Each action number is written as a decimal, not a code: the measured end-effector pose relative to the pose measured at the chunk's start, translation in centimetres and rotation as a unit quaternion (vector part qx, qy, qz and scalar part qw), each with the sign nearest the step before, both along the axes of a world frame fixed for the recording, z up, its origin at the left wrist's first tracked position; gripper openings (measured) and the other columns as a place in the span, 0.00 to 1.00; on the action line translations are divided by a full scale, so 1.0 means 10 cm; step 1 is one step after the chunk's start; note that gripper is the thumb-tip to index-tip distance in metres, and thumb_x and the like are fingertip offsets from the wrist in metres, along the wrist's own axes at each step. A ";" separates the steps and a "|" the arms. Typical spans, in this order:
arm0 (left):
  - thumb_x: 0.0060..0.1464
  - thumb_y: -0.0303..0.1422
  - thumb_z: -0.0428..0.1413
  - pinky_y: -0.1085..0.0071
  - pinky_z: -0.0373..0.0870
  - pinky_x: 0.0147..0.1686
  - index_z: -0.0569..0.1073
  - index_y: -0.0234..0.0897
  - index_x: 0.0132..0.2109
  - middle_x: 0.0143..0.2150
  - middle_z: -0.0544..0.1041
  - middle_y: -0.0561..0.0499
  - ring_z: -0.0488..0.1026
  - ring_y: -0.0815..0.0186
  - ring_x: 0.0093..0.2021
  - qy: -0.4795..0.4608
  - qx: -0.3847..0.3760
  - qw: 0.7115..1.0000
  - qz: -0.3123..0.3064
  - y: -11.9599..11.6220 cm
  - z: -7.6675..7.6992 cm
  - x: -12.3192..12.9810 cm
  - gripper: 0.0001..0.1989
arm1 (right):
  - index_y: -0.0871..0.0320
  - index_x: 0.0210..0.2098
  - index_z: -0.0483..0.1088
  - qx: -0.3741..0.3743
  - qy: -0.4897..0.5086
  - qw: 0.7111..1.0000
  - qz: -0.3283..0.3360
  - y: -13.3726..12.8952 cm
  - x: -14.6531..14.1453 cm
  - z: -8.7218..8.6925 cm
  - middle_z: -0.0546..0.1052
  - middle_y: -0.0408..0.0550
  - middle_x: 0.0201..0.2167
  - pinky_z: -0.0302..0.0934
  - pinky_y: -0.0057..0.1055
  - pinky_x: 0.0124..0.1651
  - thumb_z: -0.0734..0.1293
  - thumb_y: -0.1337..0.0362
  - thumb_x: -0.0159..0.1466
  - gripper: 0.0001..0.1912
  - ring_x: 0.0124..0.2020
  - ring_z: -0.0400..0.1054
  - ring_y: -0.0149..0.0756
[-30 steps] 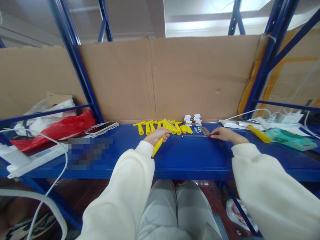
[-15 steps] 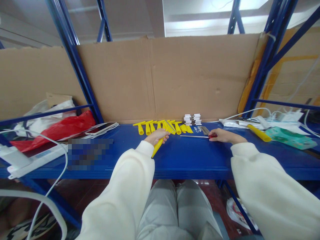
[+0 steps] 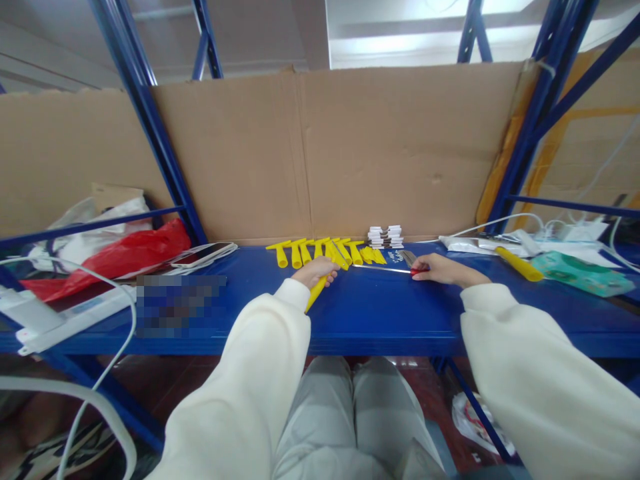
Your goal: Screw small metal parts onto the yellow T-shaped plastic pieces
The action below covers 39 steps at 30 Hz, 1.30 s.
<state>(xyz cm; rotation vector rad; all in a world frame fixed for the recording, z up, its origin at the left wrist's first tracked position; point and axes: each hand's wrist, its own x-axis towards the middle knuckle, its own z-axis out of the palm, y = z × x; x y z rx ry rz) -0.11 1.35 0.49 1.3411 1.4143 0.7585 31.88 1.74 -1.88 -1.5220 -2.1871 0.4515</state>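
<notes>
My left hand (image 3: 319, 270) is closed around a yellow T-shaped tool (image 3: 315, 295), which looks like a scraper; its tapered handle points down toward me and its head slants up past my fingers. My right hand (image 3: 434, 268) grips a screwdriver (image 3: 383, 269) by its red handle. The thin metal shaft lies nearly level and points left, its tip close to the head of the held tool; whether they touch I cannot tell. Behind my left hand stands a row of similar yellow tools (image 3: 296, 255). Small yellow pieces (image 3: 373, 255) lie at the row's right end.
A stack of white pieces (image 3: 385, 237) rests by the cardboard wall (image 3: 390, 153). Small metal parts (image 3: 407, 256) lie near my right hand. At right are a yellow handle (image 3: 519, 264) and a green packet (image 3: 583, 273); at left, a phone (image 3: 206, 255) and a power strip (image 3: 75, 319).
My right hand has shifted slightly left, bringing the screwdriver tip close to the head of the yellow tool. My left hand has barely moved and keeps its hold.
</notes>
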 end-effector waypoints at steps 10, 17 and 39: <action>0.58 0.21 0.52 0.78 0.51 0.17 0.62 0.36 0.41 0.20 0.64 0.60 0.58 0.74 0.15 0.004 0.009 1.000 0.000 -0.04 0.01 0.02 0.08 | 0.57 0.31 0.75 0.009 0.004 1.000 0.012 0.05 -0.11 -0.06 0.80 0.50 0.31 0.66 0.38 0.40 0.72 0.48 0.49 0.19 0.33 0.73 0.43; 0.57 0.21 0.54 0.79 0.51 0.16 0.61 0.38 0.38 0.20 0.64 0.60 0.58 0.75 0.15 -0.008 0.004 1.000 -0.005 -0.02 0.00 0.00 0.10 | 0.58 0.31 0.76 0.006 0.009 1.000 0.020 0.05 -0.11 -0.07 0.80 0.51 0.31 0.66 0.38 0.41 0.72 0.46 0.49 0.21 0.34 0.72 0.44; 0.57 0.21 0.53 0.77 0.51 0.16 0.65 0.34 0.45 0.19 0.63 0.60 0.57 0.73 0.14 0.047 0.038 0.998 0.011 -0.01 -0.03 0.05 0.09 | 0.57 0.31 0.71 0.019 -0.028 0.998 0.060 -0.19 -0.26 0.04 0.75 0.48 0.26 0.60 0.35 0.33 0.63 0.44 0.56 0.21 0.27 0.66 0.39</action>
